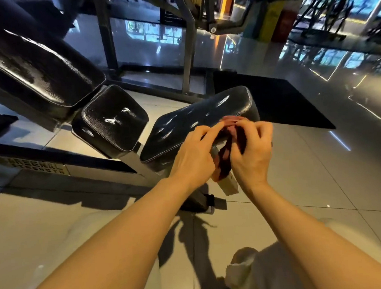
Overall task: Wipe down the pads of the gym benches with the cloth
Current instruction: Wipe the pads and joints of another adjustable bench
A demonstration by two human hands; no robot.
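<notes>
Two bare arms reach out from the bottom of the view over a shiny tiled floor [77, 220]. Low down on the right there is a bit of pale clothing [261, 272], and dark shadows lie on the tiles between the arms.

The left hand [192, 157] and the right hand [251, 153] are close together. Both hold a dark red cloth [228, 150]. The fingers of each hand are curled and pinch the cloth, which is bunched up between them. Part of it hangs down in the gap between the hands.

The hands and the cloth are at the near edge of a black seat pad [194, 119]. The top of the cloth looks like it touches the pad. This pad is tilted and shiny with streaks of light on it.

To the left of it sits a smaller black pad [111, 120], just beside the first one but with a gap between. Behind that, a long black back pad [33, 65] slopes up to the top left. A grey metal frame [141, 161] holds the pads up.

A black floor mat [283, 104] lies past the seat pad on the right. Further away stand metal posts [187, 43] of another machine. Far back, the floor reflects bright windows.
</notes>
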